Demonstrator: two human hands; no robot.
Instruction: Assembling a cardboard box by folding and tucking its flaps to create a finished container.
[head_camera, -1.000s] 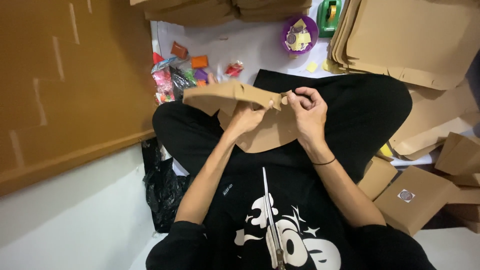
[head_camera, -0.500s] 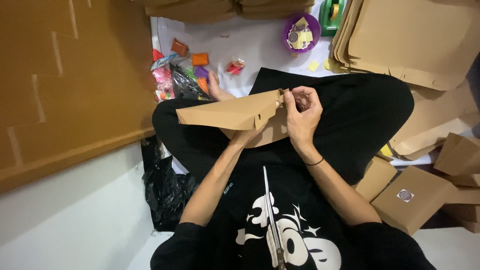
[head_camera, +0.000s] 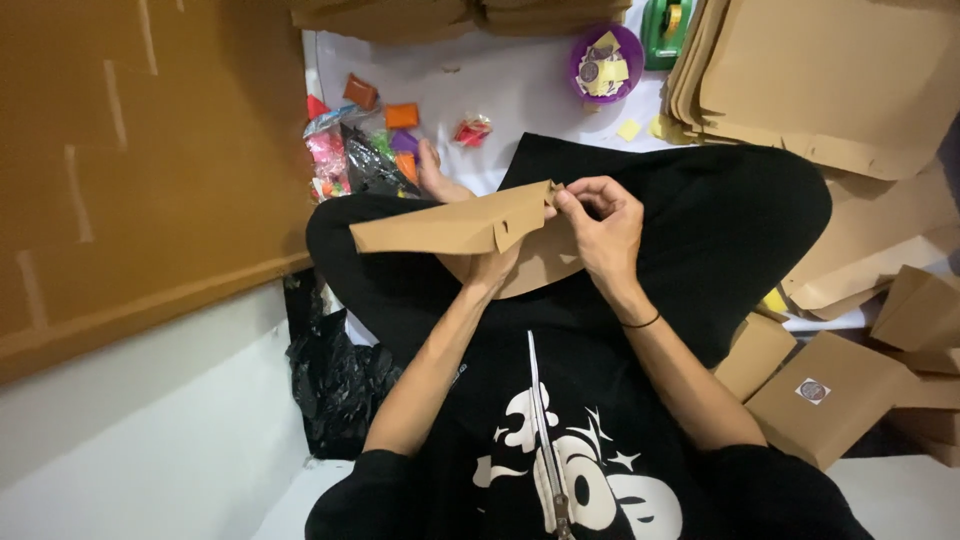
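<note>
While seated cross-legged on the floor, person holds a flat brown cardboard piece over the lap, approx. level, long edge running left to right. Right hand pinches the piece's right-end corner betw. thumb and fingertips; grip closed on the card. Left hand sits under the piece, mostly hidden by it; it touches the underside, but can't tell how the fingers are set. Small notched tab visible near mid-edge of the piece. Thin black band on right wrist.

Surroundings: stack of flat cardboard sheets at upper right, well apart from hands. Folded brown boxes beside the right knee. Purple bowl w/ yellow bits on the white floor ahead; green tape dispenser just beside it. Coloured packets near the left knee. Black plastic bag by the left hip.
</note>
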